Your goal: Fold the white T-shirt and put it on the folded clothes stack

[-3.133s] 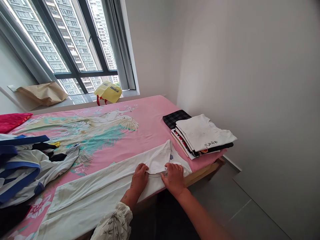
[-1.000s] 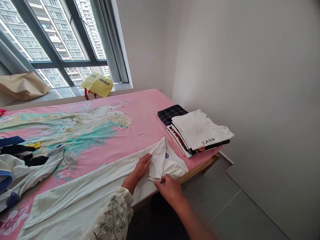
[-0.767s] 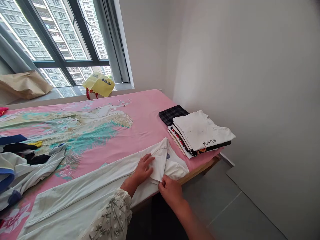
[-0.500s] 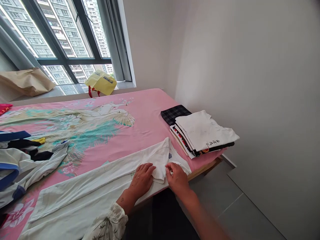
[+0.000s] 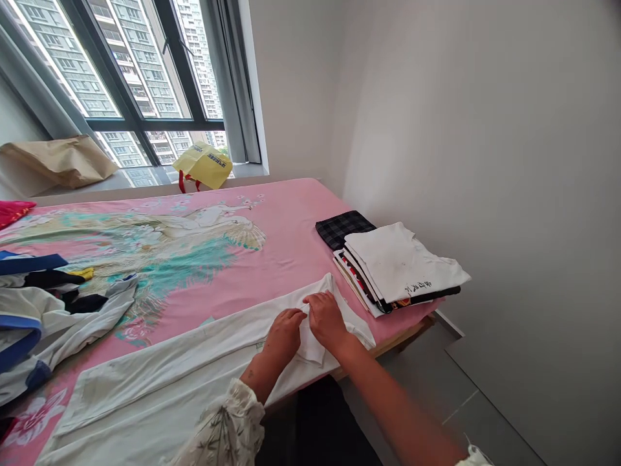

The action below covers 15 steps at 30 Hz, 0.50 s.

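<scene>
A white T-shirt (image 5: 189, 353) lies stretched along the near edge of the bed, one side folded over lengthwise with the sleeve turned back. My left hand (image 5: 285, 333) is on the folded part near the sleeve, its fingers bent and closed on the cloth. Close beside it, my right hand (image 5: 326, 317) pinches the fabric by the shoulder, fingertips almost meeting those of the left. The cloth between the fingertips is mostly hidden. Right of my hands, a stack of folded clothes (image 5: 402, 259) has a white shirt with dark lettering on top.
Behind the stack lies a folded black checked garment (image 5: 343, 228). Loose clothes (image 5: 53, 317) are heaped at the left on the pink bedsheet (image 5: 286, 233). A yellow bag (image 5: 204, 166) and a brown paper bag (image 5: 63, 162) rest by the window. A wall borders the right side.
My right hand has moved left and farther across the shirt, from the sleeve's edge toward the shoulder. My left hand has shifted slightly right. The view has turned a little.
</scene>
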{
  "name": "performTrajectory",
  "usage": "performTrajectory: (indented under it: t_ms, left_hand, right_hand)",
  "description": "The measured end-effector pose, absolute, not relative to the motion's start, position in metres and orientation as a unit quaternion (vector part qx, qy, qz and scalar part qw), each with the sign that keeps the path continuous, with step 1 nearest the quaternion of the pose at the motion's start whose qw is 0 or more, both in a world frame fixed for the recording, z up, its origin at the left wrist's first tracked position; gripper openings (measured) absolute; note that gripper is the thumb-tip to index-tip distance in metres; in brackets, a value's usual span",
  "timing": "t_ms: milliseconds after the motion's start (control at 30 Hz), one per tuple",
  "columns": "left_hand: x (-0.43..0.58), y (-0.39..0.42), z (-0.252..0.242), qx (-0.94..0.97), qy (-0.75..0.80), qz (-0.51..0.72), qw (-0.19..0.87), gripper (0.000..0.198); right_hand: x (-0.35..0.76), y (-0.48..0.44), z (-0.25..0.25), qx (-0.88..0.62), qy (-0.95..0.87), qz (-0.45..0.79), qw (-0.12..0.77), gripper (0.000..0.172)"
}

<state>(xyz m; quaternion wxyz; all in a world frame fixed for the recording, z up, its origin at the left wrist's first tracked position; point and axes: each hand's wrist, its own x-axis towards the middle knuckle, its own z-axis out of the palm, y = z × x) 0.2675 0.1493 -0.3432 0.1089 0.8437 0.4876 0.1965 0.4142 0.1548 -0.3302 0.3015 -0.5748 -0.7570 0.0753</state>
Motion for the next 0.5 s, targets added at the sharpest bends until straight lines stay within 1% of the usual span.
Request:
performTrajectory:
  t_ms: [67,167,267,433,500]
  left_hand:
    - [0.274,0.156,-0.356,0.822,0.535,0.174,0.087,0.043]
    - [0.274,0.153,-0.379,0.802,0.580,0.135,0.045,0.047]
    - [0.269,0.147,-0.392,0.809,0.575,0.124,0.014,0.052]
    - [0.266,0.147,-0.392,0.815,0.568,0.111,0.023,0.059]
    - [0.266,0.148,-0.391,0.816,0.567,0.113,0.028,0.065]
  right_hand:
    - [0.407,0.166,-0.332,-0.577,-0.748,0.118,0.305,0.026]
    - [0.422,0.189,-0.341,-0.672,-0.636,0.174,0.336,0.027]
    - [0.455,0.211,-0.355,-0.738,-0.541,0.211,0.343,0.029]
    - [0.483,0.239,-0.374,-0.735,-0.486,0.327,0.342,0.036]
    - [0.479,0.245,-0.378,-0.716,-0.462,0.371,0.369,0.031]
